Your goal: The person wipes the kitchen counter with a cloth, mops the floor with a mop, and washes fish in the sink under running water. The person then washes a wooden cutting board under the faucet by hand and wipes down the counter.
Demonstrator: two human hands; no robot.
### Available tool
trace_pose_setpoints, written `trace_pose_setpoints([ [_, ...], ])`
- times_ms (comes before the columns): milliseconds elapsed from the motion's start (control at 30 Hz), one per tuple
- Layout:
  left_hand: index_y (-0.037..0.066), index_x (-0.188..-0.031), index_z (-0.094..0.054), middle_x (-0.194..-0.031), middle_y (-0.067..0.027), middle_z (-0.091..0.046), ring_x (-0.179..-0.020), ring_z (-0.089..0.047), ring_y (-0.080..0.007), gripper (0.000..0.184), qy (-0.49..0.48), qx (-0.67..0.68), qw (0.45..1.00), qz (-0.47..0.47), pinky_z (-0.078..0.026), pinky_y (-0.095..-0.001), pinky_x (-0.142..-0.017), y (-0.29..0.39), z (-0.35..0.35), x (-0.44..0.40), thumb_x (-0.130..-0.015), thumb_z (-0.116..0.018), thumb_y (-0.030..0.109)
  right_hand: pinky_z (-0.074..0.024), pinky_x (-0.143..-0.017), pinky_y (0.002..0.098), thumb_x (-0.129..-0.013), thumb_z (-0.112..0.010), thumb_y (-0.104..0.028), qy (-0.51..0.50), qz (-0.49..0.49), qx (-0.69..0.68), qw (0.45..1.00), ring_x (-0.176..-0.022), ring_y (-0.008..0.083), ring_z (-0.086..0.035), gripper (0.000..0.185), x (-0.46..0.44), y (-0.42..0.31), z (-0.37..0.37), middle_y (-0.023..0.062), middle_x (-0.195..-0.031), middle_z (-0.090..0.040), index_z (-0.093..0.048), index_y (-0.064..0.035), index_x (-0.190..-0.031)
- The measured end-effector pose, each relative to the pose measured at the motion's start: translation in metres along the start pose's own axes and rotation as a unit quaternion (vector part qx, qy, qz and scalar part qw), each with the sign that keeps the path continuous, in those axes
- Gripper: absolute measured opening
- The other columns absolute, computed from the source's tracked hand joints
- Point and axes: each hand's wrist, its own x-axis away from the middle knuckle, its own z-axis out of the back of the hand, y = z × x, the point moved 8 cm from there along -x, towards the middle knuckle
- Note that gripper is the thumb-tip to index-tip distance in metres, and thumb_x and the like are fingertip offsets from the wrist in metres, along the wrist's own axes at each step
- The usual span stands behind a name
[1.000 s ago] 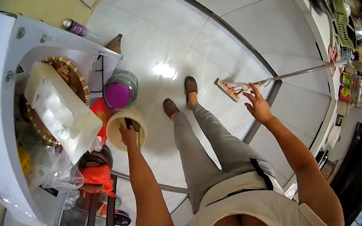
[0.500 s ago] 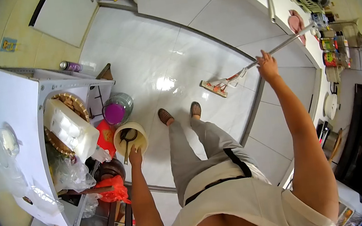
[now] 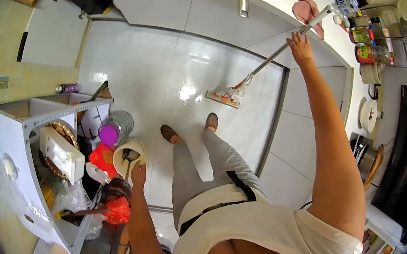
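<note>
My left hand [image 3: 138, 173] is closed on the near rim of a cream bucket [image 3: 140, 147], low on the left. A long-handled brush-like tool [image 3: 128, 158] with a dark head leans inside it, its handle sticking out beside my hand. On the right, my right hand [image 3: 300, 50] has its fingers stretched and spread, fingertips against the metal handle of a mop [image 3: 274, 56]. The mop's flat orange and white head [image 3: 223, 98] rests on the floor, and the handle slants up to the counter edge near a pink cloth [image 3: 306, 12].
A clear plastic jug with a purple lid [image 3: 110, 135] stands past the bucket. A white shelf [image 3: 25, 152] with baskets and bags lines the left. Along the right runs a counter [image 3: 269, 1] bearing a pan, green rack and jars. Shiny floor tiles [image 3: 125, 54] reflect light.
The camera view has shifted. My right hand has slid farther up along the mop handle toward the counter. My left hand remains at the bucket rim.
</note>
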Motion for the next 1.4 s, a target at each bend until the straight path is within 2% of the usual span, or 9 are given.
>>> trace_pose_setpoints([
  [133,0.004,-0.122,-0.056,-0.101,-0.0198,-0.066,-0.094,-0.065,-0.0314,0.043,-0.049,0.049,0.998,-0.004,-0.05,-0.0371,-0.081,0.087,-0.047,-0.013,-0.087,-0.06,0.029,-0.015,-0.113,0.0521,-0.094,-0.041,-0.022,-0.013,0.047,0.033,0.998,-0.136,0.0236,-0.031,0.037,-0.035,0.009,-0.044,0.0056,-0.14,-0.045,-0.053,-0.0202,-0.129],
  [267,0.005,-0.123,-0.056,-0.102,-0.0169,-0.067,-0.093,-0.065,-0.0298,0.044,-0.08,0.095,0.991,-0.053,-0.05,-0.0366,-0.079,0.192,-0.111,-0.024,-0.087,-0.062,0.028,-0.0158,-0.112,0.0529,-0.092,-0.044,-0.021,-0.066,0.092,0.094,0.989,-0.11,0.0201,-0.055,0.026,-0.051,0.018,-0.085,0.006,-0.107,-0.063,-0.064,-0.0153,-0.107],
  [300,0.005,-0.123,-0.056,-0.102,-0.0167,-0.067,-0.093,-0.065,-0.0298,0.043,-0.09,0.078,0.99,-0.072,-0.05,-0.0373,-0.079,0.216,-0.129,-0.028,-0.087,-0.061,0.029,-0.0317,-0.102,0.0458,-0.089,-0.048,-0.021,0.01,0.109,0.073,0.991,-0.088,0.0171,-0.062,0.019,-0.044,0.021,-0.081,0.0016,-0.087,-0.065,-0.066,-0.0153,-0.092],
  [467,0.005,-0.124,-0.054,-0.11,-0.0158,-0.064,-0.094,-0.065,-0.0267,0.04,-0.173,0.021,0.966,-0.192,-0.05,-0.0326,-0.082,0.371,-0.191,-0.018,-0.09,-0.057,0.024,-0.0447,-0.071,0.0371,-0.086,-0.054,-0.023,0.078,0.203,-0.007,0.976,-0.072,0.0179,-0.064,0.014,0.045,0.016,-0.052,0.0008,-0.071,-0.065,-0.062,-0.0149,-0.078],
  [700,0.006,-0.128,-0.05,-0.12,-0.0179,-0.057,-0.11,-0.056,-0.032,0.047,-0.232,-0.055,0.918,-0.317,-0.046,-0.0407,-0.091,0.478,-0.257,0.009,-0.086,-0.059,0.026,-0.05,-0.064,0.0377,-0.077,-0.068,-0.035,-0.11,0.061,-0.158,0.979,-0.069,0.0238,-0.066,0.026,0.184,0.01,-0.07,0.0064,-0.071,-0.065,-0.062,-0.0101,-0.082],
  [833,0.008,-0.134,-0.044,-0.133,-0.0162,-0.048,-0.119,-0.049,-0.0328,0.055,-0.277,-0.146,0.868,-0.385,-0.043,-0.0412,-0.097,0.483,-0.305,0.037,-0.084,-0.06,0.027,-0.0524,-0.068,0.042,-0.093,-0.041,-0.012,-0.3,0.12,-0.252,0.912,-0.079,0.0291,-0.067,0.029,0.294,-0.074,-0.104,0.0117,-0.093,-0.066,-0.051,-0.0115,-0.12],
  [1100,0.012,-0.134,-0.042,-0.126,-0.0173,-0.047,-0.127,-0.037,-0.0363,0.078,-0.436,-0.112,0.668,-0.593,-0.035,-0.0498,-0.101,0.453,-0.396,0.196,-0.063,-0.074,0.021,-0.0506,-0.07,0.0492,-0.076,-0.063,-0.011,-0.381,0.046,-0.477,0.791,-0.073,0.0395,-0.062,0.077,0.468,-0.076,-0.047,0.0189,-0.092,-0.061,-0.027,-0.0182,-0.144],
  [1200,0.009,-0.084,-0.061,-0.087,-0.0094,-0.065,-0.095,-0.061,-0.0269,0.013,-0.434,-0.108,0.698,-0.559,-0.045,-0.0411,-0.084,0.425,-0.421,0.217,-0.075,-0.061,0.018,-0.0514,-0.063,0.0491,-0.081,-0.064,-0.015,-0.364,0.03,-0.476,0.8,-0.068,0.0381,-0.062,0.078,0.508,-0.095,-0.049,0.0172,-0.091,-0.058,-0.023,-0.0229,-0.146],
  [1400,0.014,-0.073,-0.063,-0.069,-0.0069,-0.062,-0.077,-0.063,-0.0261,0.011,-0.34,-0.216,0.707,-0.582,-0.047,-0.044,-0.074,0.365,-0.431,0.153,-0.077,-0.057,0.022,-0.0514,-0.058,0.0482,-0.088,-0.059,-0.022,-0.385,0.025,-0.442,0.81,-0.068,0.0374,-0.062,0.072,0.478,-0.183,-0.058,0.017,-0.089,-0.06,-0.018,-0.0255,-0.147],
])
